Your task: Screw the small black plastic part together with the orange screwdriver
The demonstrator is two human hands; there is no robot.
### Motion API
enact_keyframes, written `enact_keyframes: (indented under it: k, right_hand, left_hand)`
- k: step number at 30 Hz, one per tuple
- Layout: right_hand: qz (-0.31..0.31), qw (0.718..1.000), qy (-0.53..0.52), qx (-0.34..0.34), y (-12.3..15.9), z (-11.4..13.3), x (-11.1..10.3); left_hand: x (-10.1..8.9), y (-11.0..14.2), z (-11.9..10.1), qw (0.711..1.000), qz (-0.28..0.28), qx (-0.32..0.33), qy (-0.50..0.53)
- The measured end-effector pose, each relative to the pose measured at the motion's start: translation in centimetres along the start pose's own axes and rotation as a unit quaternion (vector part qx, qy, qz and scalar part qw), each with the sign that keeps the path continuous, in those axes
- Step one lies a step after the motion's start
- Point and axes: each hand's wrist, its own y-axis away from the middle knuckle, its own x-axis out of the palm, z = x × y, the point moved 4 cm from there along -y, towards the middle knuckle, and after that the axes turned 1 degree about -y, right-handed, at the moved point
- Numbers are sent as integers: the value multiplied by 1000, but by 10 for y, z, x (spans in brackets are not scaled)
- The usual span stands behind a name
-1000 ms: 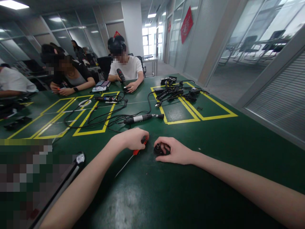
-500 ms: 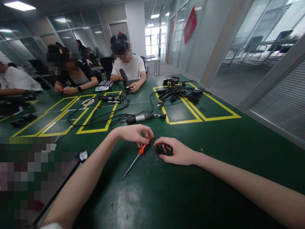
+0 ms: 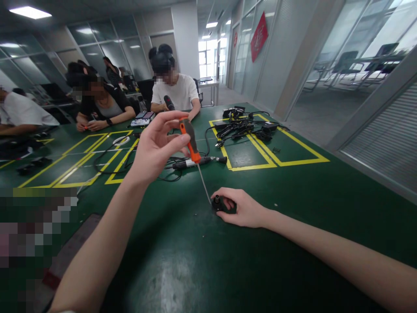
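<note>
My left hand (image 3: pixel 156 145) is closed around the orange and grey handle of a screwdriver (image 3: pixel 190 140), held tilted above the table. Its thin metal shaft slants down to the right, and the tip reaches the left side of a small black round part (image 3: pixel 216 203). Whether the tip sits in a screw is too small to tell. That black part rests on the green tabletop with a short metallic stub pointing up. Thumb and fingers of my right hand (image 3: pixel 240 208) curl around it from the right, gripping it.
Behind my hands lies a black and silver corded tool (image 3: pixel 195 162). A tangle of black cables and adapters (image 3: pixel 243 124) sits farther back among yellow tape outlines (image 3: pixel 254 166). Across the table, a person in a white shirt (image 3: pixel 177 91) works with a handheld tool. Other people sit at left.
My left hand has risen and turned the screwdriver upright, bringing its tip from the lower left over to the black part. My right hand stays nearly where it was.
</note>
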Motion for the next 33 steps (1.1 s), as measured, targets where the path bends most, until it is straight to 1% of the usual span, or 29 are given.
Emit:
enact_keyframes:
  k: [2,5,8,11,16,18,23,26,33]
  right_hand:
    - [7,1000,-17,-12,0,0,1]
    - [-5,1000,-25,4,-1,-3,2]
    - [-17,999,-22,25,-1,-6,3]
    - [-21,999,-23,24,-2,-6,3]
    - [-25,999,-22,8,-1,-6,3]
    - [-26,999,-19,8,-1,-7,3]
    - [-28,1000,-10,6,-2,-6,2]
    - [-23,1000,-8,7,-2,-5,2]
    - [-26,1000,-16,4,-2,-7,2]
  left_hand:
    - [8,5,-9,999,19,17,-26]
    - [19,12,-15,996,58,23,-57]
    - [28,16,-15,993,83,30,-78]
    - [33,17,-15,990,101,34,-90]
    - [36,18,-20,989,109,46,-94]
    - [38,19,-21,986,120,56,-103]
    - [42,21,-18,981,144,66,-113]
    - [42,21,-19,979,151,68,-121]
    - [38,20,-28,976,158,74,-132]
